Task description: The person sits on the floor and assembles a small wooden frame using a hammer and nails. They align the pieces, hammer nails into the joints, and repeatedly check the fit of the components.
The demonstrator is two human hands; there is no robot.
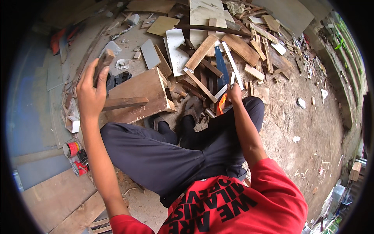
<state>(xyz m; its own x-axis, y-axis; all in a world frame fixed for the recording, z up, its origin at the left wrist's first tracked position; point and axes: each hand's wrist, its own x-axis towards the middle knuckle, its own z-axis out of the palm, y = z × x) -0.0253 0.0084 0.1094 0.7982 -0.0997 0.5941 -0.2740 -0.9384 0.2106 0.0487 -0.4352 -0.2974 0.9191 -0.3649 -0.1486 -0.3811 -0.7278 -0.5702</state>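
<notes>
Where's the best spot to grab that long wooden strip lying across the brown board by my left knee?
Probably the wooden strip is best gripped at its right end, which overhangs the brown board, with fingers coming from above and closing across its narrow width; its left end lies behind the left hand.

Your left hand hides the wood block's lower end; the thing in your right hand is too small to tell.

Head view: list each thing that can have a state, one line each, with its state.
Left hand: raised, closed around a wooden block.
Wooden block: held upright, off the ground.
Right hand: lowered by the knee, gripping a tool with an orange part.
Tool: held, its shape hard to tell.
Large board: lying flat on the ground.
Red can: lying on its side.
</notes>
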